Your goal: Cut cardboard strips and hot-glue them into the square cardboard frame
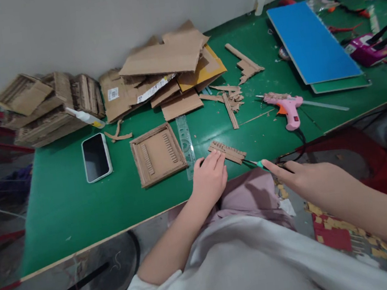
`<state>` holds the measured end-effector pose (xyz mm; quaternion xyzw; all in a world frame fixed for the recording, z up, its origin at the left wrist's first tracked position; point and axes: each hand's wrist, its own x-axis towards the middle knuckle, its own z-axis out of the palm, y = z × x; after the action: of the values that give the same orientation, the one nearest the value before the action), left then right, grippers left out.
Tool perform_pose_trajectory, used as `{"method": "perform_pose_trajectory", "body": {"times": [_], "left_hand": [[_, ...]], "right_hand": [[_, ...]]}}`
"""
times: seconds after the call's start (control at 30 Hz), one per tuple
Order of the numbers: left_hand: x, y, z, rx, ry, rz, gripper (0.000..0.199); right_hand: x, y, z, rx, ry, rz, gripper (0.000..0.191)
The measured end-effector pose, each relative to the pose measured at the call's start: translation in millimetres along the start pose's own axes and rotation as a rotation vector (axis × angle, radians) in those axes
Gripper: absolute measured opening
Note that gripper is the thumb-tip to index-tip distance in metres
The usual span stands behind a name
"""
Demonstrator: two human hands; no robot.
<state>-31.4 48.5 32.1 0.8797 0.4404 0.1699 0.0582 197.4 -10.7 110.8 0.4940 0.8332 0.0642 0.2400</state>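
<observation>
A small corrugated cardboard strip (231, 153) with a ridged row along its top lies near the table's front edge. The fingers of my left hand (211, 171) hold it down at its left end. My right hand (298, 174) is closed round a green-handled craft knife (259, 163), index finger stretched along the handle. The thin dark blade points left and meets the strip's right end; whether it cuts in cannot be seen. To the left, a shallow cardboard tray (158, 156) with two ridged strips inside lies beside a clear ruler (186, 146).
A phone (96, 157) lies at left. Stacked cardboard boxes (50, 103), a glue bottle (86, 117) and cardboard sheets (165, 59) line the wall. A pink glue gun (289, 107) lies right, its cord hanging over the edge. Behind it are cardboard scraps (233, 97) and a blue board (313, 43).
</observation>
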Motion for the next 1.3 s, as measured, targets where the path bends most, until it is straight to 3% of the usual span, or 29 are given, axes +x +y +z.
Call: {"method": "perform_pose_trajectory", "body": {"times": [0.33, 0.53, 0.67, 0.9, 1.3], "left_hand": [[-0.7, -1.0, -13.0, 0.018, -0.119, 0.053, 0.041], [-2.4, -2.0, -12.4, 0.002, -0.132, 0.057, 0.047], [-3.0, -2.9, -10.9, -0.008, -0.130, 0.063, 0.047], [-3.4, -3.9, -11.2, -0.003, -0.125, 0.065, 0.054], [-3.4, -5.5, -8.9, -0.002, -0.118, 0.061, 0.058]], "right_hand": [[-6.8, -5.2, 12.3, 0.000, -0.061, 0.022, 0.083], [-1.9, 7.7, 20.7, 0.159, 0.056, 0.006, 0.063], [23.2, 13.9, 9.9, 0.224, 0.144, 0.021, 0.058], [83.5, -3.6, -16.0, 0.227, 0.083, -0.111, 0.060], [96.2, -9.6, -30.8, 0.201, -0.038, -0.095, 0.059]]}}
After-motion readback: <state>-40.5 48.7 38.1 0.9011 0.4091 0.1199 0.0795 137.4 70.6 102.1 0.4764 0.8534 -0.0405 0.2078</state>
